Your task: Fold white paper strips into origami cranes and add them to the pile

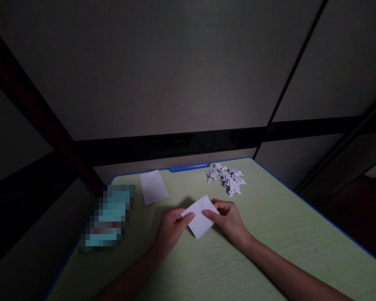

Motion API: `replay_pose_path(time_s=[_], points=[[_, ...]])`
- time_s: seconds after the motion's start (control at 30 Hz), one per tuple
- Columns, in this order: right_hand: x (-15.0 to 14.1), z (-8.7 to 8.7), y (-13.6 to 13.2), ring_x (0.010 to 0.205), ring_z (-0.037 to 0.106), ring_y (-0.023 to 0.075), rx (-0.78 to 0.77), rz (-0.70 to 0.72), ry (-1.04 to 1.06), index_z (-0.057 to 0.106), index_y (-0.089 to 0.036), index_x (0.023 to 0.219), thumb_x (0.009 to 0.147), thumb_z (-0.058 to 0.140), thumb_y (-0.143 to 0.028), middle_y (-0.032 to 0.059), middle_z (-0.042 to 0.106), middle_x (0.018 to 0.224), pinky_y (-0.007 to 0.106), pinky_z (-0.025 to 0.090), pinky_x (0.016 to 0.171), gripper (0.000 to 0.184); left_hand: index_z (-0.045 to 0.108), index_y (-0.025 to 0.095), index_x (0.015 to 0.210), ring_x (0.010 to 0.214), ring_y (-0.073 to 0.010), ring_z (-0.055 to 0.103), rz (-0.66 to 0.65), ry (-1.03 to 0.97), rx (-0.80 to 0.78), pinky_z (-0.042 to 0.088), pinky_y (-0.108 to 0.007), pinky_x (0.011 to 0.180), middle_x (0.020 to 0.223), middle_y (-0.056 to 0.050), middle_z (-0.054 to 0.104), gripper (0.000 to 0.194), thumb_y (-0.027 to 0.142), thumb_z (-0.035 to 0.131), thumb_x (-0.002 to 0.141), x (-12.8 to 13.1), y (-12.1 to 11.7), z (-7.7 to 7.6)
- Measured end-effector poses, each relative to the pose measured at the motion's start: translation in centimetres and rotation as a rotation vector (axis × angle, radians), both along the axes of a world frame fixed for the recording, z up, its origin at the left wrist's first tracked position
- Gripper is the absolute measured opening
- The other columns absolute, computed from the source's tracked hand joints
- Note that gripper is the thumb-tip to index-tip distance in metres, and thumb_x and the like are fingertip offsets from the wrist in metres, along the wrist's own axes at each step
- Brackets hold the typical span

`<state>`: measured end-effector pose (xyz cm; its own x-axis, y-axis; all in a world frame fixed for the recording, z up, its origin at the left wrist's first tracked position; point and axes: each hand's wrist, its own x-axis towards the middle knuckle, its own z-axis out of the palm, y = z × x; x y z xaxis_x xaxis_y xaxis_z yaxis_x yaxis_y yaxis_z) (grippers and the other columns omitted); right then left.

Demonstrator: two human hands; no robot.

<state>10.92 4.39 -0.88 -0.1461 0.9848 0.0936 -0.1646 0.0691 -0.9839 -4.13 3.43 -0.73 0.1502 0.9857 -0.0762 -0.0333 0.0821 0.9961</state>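
Note:
A small white square of paper (199, 228) is held up over the table, turned so that one corner points away from me. My left hand (171, 225) pinches its left corner, thumb on top and fingers behind. On the right side, my right hand (230, 219) grips the same paper, its thumb lying flat on the upper face. Whether the paper has layers cannot be made out. Beyond it, to the right, lies a pile of folded white paper figures (230, 179). Back on the left a white sheet of paper (153, 187) lies flat.
The light green table (269, 234) has a blue edge and a blue groove (189, 167) at its far side. A blurred-out turquoise object (108, 219) lies at the left edge. Dark-striped panels (175, 75) rise directly behind the table.

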Motion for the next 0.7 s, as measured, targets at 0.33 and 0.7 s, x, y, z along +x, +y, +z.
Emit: replay_pose_path(time_s=[0.33,0.7], points=[[-0.13,0.28,-0.04,0.045,0.038,0.0066,-0.011,-0.008,-0.008,0.050,-0.012,0.043,0.057,0.064,-0.023,-0.0038,0.045,0.049,0.019,0.027,0.043,0.022,0.059,0.011,0.054,0.049,-0.0140,0.051,0.012,0.018,0.009,0.037,-0.021,0.047,0.046,0.000,0.057,0.022,0.032,0.057,0.060,-0.02,-0.01,-0.08],[-0.10,0.31,-0.08,0.046,0.040,0.0070,-0.009,-0.016,-0.007,0.050,-0.012,0.042,0.057,0.064,-0.023,-0.0031,0.046,0.049,0.020,0.027,0.042,0.023,0.060,0.010,0.054,0.049,-0.0141,0.051,0.027,0.062,0.024,0.037,-0.021,0.046,0.047,-0.001,0.057,0.028,0.037,0.055,0.062,-0.11,-0.05,-0.08]])
